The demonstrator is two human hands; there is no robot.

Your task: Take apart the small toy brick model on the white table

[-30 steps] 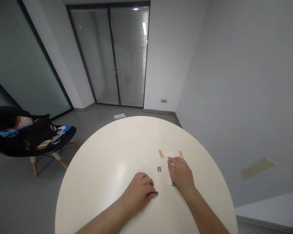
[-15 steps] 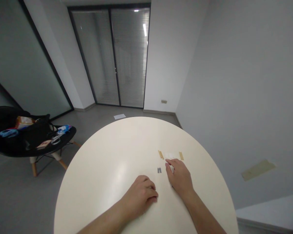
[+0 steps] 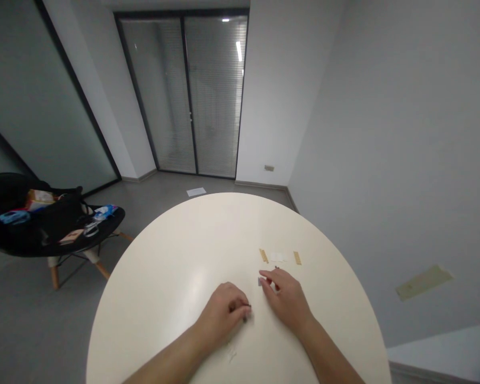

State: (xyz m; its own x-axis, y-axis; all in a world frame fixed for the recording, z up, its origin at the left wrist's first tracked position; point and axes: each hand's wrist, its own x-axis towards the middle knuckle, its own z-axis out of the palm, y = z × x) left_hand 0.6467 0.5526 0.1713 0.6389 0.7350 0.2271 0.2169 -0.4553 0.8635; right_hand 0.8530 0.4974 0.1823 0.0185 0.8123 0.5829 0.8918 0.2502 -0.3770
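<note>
The left hand (image 3: pixel 222 314), at the lower middle of the frame, had its fingers (image 3: pixel 237 305) closed together on a small dark piece (image 3: pixel 245 314) on the round cream tabletop (image 3: pixel 164 277). The right hand (image 3: pixel 286 298) lay open, with fingers spread apart, just beside a small grey rectangular piece (image 3: pixel 260 281), below two narrow tan strips (image 3: pixel 264 256).

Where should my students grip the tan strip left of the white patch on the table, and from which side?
Grip the tan strip at its near end, coming down from above on the side of the right hand. It lies flat and thin on the table, so a fingernail under that end probably lifts it best. The white patch crowds its right side.
</note>
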